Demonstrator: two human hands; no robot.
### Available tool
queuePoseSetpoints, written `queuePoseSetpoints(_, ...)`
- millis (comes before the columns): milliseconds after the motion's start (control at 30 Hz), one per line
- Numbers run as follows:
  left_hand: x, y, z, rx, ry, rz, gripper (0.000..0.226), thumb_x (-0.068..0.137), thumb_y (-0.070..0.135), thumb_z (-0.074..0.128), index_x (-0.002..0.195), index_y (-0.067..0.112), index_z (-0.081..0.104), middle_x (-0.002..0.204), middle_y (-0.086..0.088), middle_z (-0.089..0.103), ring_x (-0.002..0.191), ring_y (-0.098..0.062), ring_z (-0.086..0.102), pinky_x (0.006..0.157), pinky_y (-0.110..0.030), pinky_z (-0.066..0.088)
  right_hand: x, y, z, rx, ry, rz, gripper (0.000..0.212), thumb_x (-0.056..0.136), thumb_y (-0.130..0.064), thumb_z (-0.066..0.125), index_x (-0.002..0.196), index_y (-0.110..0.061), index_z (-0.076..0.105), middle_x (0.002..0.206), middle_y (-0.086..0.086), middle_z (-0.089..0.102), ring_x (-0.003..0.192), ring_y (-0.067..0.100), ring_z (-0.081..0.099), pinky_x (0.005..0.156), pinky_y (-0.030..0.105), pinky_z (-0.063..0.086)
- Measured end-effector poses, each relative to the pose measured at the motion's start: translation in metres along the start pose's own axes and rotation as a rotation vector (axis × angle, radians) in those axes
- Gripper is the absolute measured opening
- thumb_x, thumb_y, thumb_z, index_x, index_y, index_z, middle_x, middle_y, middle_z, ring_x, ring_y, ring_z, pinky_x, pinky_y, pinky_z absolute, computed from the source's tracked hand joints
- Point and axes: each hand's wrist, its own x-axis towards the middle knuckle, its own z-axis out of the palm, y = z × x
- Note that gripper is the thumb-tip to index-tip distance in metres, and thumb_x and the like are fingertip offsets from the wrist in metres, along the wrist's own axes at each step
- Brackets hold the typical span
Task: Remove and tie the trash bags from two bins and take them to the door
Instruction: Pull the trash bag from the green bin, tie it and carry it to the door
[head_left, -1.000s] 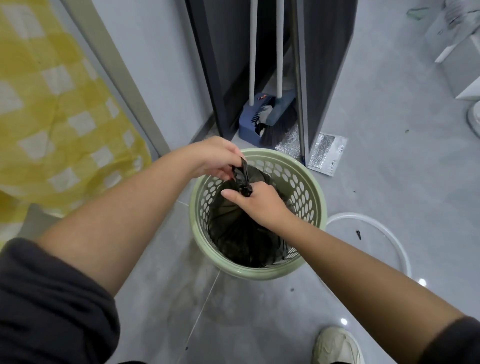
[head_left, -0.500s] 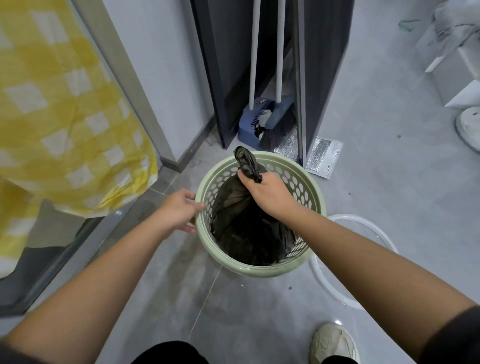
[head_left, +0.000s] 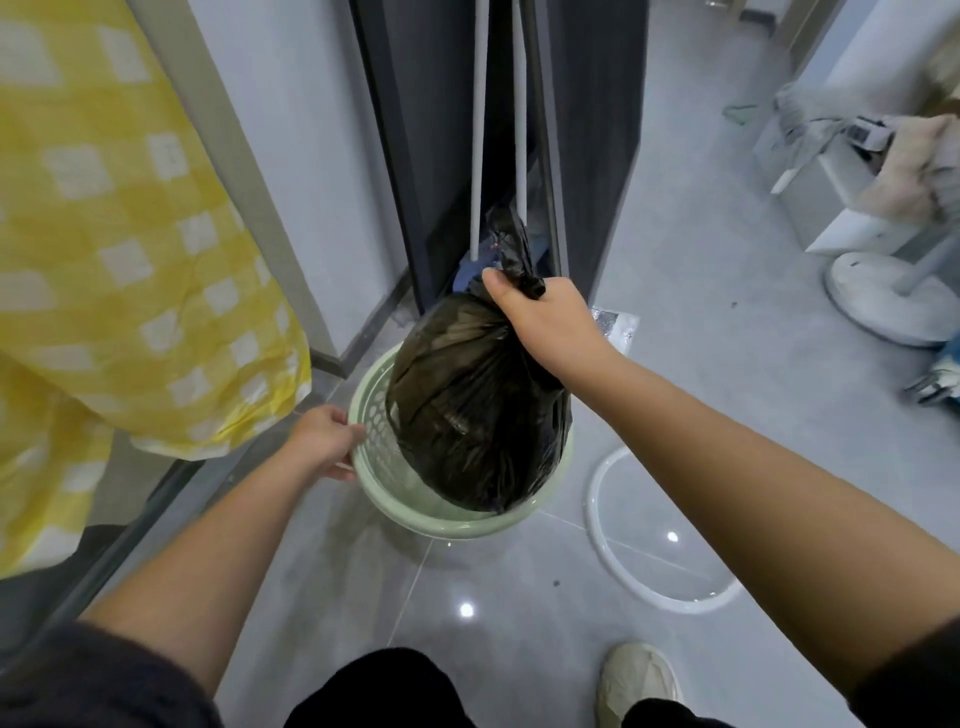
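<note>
A full black trash bag (head_left: 467, 405) hangs above a pale green perforated bin (head_left: 374, 457) on the grey floor. My right hand (head_left: 545, 317) is closed around the bag's twisted neck, with the loose top sticking up past my fingers. The bag's bottom is level with the bin's rim and hides most of the bin's inside. My left hand (head_left: 324, 441) grips the bin's left rim.
A yellow checked cloth (head_left: 119, 249) hangs at the left. Two white handles (head_left: 498, 130) lean in a dark gap behind the bin. A white ring (head_left: 660, 592) lies on the floor at the right. A fan base (head_left: 883, 296) and cluttered white furniture stand far right. My shoe (head_left: 639, 680) is below.
My left hand let go of the bag's neck and moved to the bin's rim. My right hand has lifted the bag up out of the bin.
</note>
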Motion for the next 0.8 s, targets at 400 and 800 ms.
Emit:
queuePoseSetpoints(400,-0.010,0.038,0.022,0.597,0.200,0.220,0.056,0.081,0.032,0.063,0.130,0.009,0.049,0.129,-0.020,0.049,0.119,-0.038,0.049,0.097,-0.042,0.043,-0.047,-0.046,-0.086,-0.066,0.167,-0.131,0.050,0.091,-0.046,0.056,0.053,-0.019,0.037,0.041,-0.013,0.039,0.039,0.000,0.038,0.042,0.017,0.029)
queuePoseSetpoints(800,-0.071,0.080,0.154,0.593,-0.131,0.764,0.040,0.085,0.022,0.057,0.124,0.016,0.054,0.129,-0.004,0.050,0.121,-0.023,0.047,0.100,-0.038,0.042,-0.079,0.080,-0.144,-0.218,0.254,0.122,0.050,0.087,-0.049,0.059,0.055,-0.015,0.039,0.052,-0.003,0.036,0.045,0.011,0.033,0.043,0.022,0.027)
